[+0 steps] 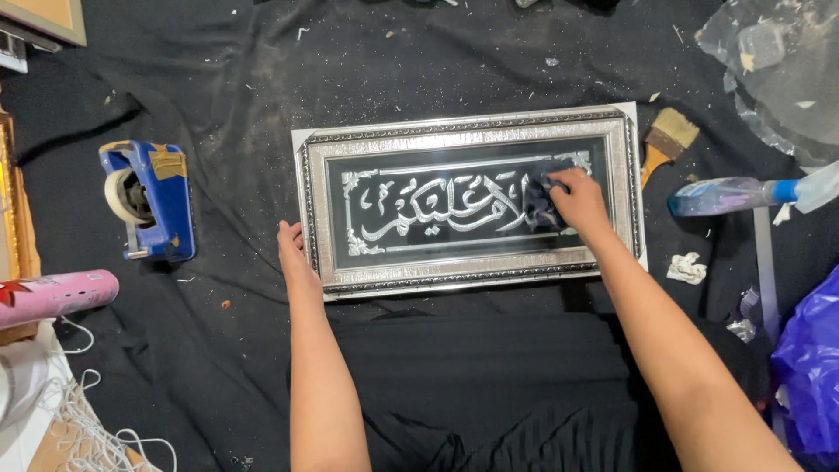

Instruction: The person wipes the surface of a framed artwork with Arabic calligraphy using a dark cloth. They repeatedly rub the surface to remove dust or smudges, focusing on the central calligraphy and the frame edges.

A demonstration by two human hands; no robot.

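Observation:
A long silver ornate picture frame (472,278) lies flat on a black cloth, its dark glass showing silver calligraphy. My left hand (293,253) rests against the frame's left edge, fingers along the rim. My right hand (578,199) presses a dark cloth (537,203) onto the right part of the glass, fingers closed on it.
A blue tape dispenser (149,199) sits to the left, a pink can (54,295) at the far left. Right of the frame lie a paint brush (666,142), a spray bottle (738,194), a crumpled tissue (687,268), clear plastic wrap (778,70) and a purple bag (808,367).

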